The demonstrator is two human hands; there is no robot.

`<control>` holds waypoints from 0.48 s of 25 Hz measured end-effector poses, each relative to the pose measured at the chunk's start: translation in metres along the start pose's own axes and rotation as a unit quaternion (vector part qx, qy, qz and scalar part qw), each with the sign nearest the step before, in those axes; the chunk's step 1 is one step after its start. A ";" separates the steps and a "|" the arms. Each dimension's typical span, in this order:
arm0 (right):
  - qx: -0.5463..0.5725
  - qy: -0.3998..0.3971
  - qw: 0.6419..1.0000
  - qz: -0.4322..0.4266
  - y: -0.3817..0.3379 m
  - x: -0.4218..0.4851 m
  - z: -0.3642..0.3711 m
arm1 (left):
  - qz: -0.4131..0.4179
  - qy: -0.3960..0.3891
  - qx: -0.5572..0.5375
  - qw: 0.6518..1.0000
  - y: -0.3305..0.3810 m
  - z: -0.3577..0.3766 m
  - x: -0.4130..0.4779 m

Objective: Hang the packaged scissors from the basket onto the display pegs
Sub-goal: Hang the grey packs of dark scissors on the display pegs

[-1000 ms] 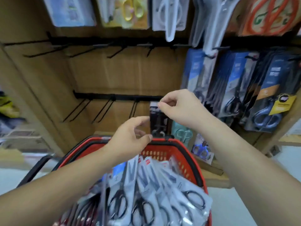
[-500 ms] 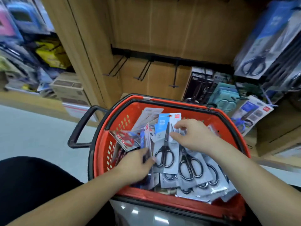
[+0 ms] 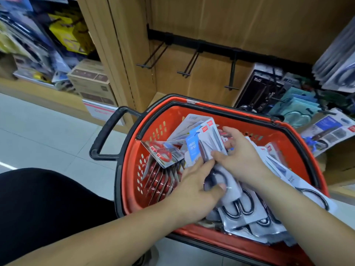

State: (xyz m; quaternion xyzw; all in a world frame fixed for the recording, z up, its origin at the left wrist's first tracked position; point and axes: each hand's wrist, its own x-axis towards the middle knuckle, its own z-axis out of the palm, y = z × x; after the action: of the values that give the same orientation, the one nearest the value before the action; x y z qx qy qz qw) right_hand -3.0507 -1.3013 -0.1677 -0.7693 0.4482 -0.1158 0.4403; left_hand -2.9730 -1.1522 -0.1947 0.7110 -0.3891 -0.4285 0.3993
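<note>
1. Packs first: the blue-and-white carded pack of black-handled scissors [image 3: 206, 140] lies on top of the pile in the red plastic basket with the black rim [image 3: 132, 169], not lifted clear yet.
2. Left hand [image 3: 194, 186] pinches its lower end, thumb pressed over the handle loops. The right hand [image 3: 242, 158] has its fingers [image 3: 229, 132] curled round the card's upper edge.
3. Handling guess: light overall, thin bendy card under slick film, bottom-heavy from the steel. It probably slides easily against the neighbouring packs [image 3: 249, 208].
4. I'd hold it near the top, where the hang hole should be, so it dangles straight.
5. Empty black wire pegs [image 3: 189, 64] stick out from the wooden back panel [image 3: 230, 22] behind the basket.
</note>
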 end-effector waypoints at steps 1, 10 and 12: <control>0.030 0.013 0.999 0.025 0.000 0.001 -0.003 | 0.009 0.027 -0.045 0.999 0.000 -0.001 0.000; 0.213 0.005 0.977 -0.024 -0.018 -0.022 -0.041 | -0.073 0.063 -0.255 0.962 0.025 -0.023 0.006; 0.250 0.010 0.968 -0.021 -0.019 -0.021 -0.040 | -0.047 0.077 -0.275 0.957 0.034 -0.027 0.004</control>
State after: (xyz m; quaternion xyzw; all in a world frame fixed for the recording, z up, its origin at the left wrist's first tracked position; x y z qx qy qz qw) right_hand -3.0742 -1.3032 -0.1248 -0.6425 0.3931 -0.2411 0.6119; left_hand -2.9538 -1.1625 -0.1568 0.6218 -0.1905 -0.4814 0.5877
